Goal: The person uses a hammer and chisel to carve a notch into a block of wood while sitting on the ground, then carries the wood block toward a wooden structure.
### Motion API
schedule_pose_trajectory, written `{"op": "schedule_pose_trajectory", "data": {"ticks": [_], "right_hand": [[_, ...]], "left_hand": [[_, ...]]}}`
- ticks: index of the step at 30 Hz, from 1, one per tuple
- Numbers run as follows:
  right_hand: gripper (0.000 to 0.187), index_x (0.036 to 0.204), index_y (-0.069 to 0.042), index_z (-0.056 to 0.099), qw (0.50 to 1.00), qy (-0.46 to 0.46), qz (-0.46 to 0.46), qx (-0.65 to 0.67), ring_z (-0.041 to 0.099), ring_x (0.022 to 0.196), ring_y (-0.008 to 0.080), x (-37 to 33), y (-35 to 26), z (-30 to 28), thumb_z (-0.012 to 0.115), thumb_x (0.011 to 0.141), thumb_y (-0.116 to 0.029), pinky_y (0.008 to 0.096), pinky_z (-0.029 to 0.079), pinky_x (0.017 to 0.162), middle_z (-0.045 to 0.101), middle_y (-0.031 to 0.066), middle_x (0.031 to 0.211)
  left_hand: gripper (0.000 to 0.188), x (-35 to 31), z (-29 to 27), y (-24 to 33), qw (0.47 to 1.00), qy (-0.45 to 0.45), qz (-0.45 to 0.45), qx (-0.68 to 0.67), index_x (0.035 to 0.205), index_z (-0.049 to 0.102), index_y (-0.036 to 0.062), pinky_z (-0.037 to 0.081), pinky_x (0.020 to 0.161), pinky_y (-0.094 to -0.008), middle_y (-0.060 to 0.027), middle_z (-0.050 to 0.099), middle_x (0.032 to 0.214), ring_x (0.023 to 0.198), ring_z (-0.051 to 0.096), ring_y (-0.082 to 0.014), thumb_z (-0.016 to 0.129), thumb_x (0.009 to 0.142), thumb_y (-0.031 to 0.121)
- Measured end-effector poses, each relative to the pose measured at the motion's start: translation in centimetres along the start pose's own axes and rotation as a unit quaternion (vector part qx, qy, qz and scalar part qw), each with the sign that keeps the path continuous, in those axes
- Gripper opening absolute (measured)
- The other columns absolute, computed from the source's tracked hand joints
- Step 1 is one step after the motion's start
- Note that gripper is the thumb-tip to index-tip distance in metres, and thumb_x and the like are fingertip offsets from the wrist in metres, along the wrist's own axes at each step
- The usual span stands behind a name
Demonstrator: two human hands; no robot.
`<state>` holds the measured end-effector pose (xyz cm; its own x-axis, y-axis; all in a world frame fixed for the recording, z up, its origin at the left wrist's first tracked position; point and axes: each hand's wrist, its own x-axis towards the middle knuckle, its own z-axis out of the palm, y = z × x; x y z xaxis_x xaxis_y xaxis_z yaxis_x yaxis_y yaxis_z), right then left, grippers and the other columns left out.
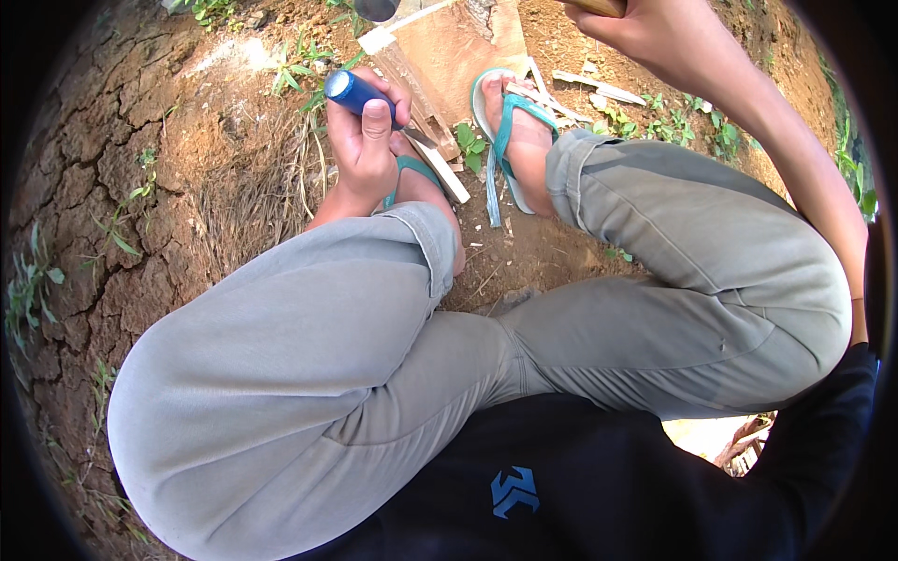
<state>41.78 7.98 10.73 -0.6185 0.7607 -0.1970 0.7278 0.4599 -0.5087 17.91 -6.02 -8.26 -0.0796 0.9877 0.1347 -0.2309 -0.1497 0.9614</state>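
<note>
"Gripping what, over on the left?"

"A chisel (360, 92) with a blue handle. The left hand (355, 154) is curled round it, thumb along the side, and the metal end slants toward the near right, close to the near end of a long wooden bar (412, 84). Whether it touches the wood, I cannot tell."

"And the right hand (645, 28)?"

"Far right, fingers wrapped around a wooden handle (603, 6). The rest is out of view, so I can't say what it belongs to. A dark, rounded object (376, 7) shows farther left, but no visible link joins them."

"Where does the bar lie?"

"At the far side, along the left of a broad wooden slab (491, 56), its near end between the left foot (412, 187) and the right foot (528, 154). A loose pale strip (447, 178) lies beside the left foot."

"How would these handle?"

"The chisel looks stiff and light enough for one hand; its smooth handle could get slippery, so I'd hold it round the middle, clear of the blade. The bar seems rigid but might split along its length: steady it by the outer sides. The strip probably snaps easily."
</note>
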Motion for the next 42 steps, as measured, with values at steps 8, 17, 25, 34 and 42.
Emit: {"op": "schedule_pose_trajectory", "data": {"ticks": [8,17,25,34,42], "right_hand": [[0.047,0.128,-0.004,0.068,1.0,-0.003,0.002,-0.019,0.073,0.084,0.0216,0.3,0.6,0.5,0.066,0.081,-0.003,0.0339,0.056,0.078,0.074,0.0202,0.098],[0.048,0.132,-0.006,0.067,0.997,-0.024,-0.07,0.032,0.075,0.089,0.0273,-0.3,-0.5,0.5,0.067,0.085,-0.002,0.0355,0.058,0.081,0.075,0.0201,0.103],[0.045,0.132,-0.01,0.068,0.991,-0.053,-0.123,0.019,0.076,0.089,0.0322,0.1,0.0,1.4,0.074,0.087,-0.011,0.0383,0.061,0.079,0.075,0.0206,0.104],[0.043,0.13,-0.012,0.07,0.974,-0.016,-0.226,0.006,0.075,0.083,0.0346,0.1,0.8,1.3,0.074,0.087,-0.01,0.0394,0.06,0.072,0.075,0.0189,0.1],[0.044,0.132,-0.016,0.069,0.985,-0.075,-0.143,-0.06,0.071,0.074,0.0345,-0.6,0.4,1.3,0.073,0.089,-0.013,0.0418,0.056,0.065,0.074,0.0156,0.089]], "left_hand": [[0.04,0.0,0.1,-0.4,1.0,-0.001,0.024,-0.002,0.117,0.044,0.0049,0.042,0.067,-0.0237,-0.0084,0.058,0.087,0.076,0.051,-0.0102,0.055,0.106,0.042],[0.047,-0.4,0.5,-2.1,0.999,-0.009,0.044,0.005,0.122,0.044,0.008,0.035,0.059,-0.0209,-0.0113,0.058,0.089,0.07,0.046,-0.0087,0.057,0.104,0.05],[0.049,-0.7,0.6,-2.0,0.999,-0.033,0.001,-0.02,0.124,0.044,0.0082,0.037,0.061,-0.0212,-0.0117,0.06,0.091,0.071,0.047,-0.0087,0.063,0.101,0.048],[0.05,-0.5,0.7,-1.9,0.999,-0.053,0.0,-0.013,0.123,0.046,0.008,0.04,0.067,-0.0235,-0.0112,0.06,0.094,0.077,0.051,-0.0104,0.065,0.1,0.048],[0.048,-0.4,1.0,-2.0,0.998,-0.06,-0.006,-0.021,0.118,0.053,0.0078,0.034,0.06,-0.0196,-0.0059,0.06,0.094,0.071,0.046,-0.0068,0.065,0.1,0.05]]}}
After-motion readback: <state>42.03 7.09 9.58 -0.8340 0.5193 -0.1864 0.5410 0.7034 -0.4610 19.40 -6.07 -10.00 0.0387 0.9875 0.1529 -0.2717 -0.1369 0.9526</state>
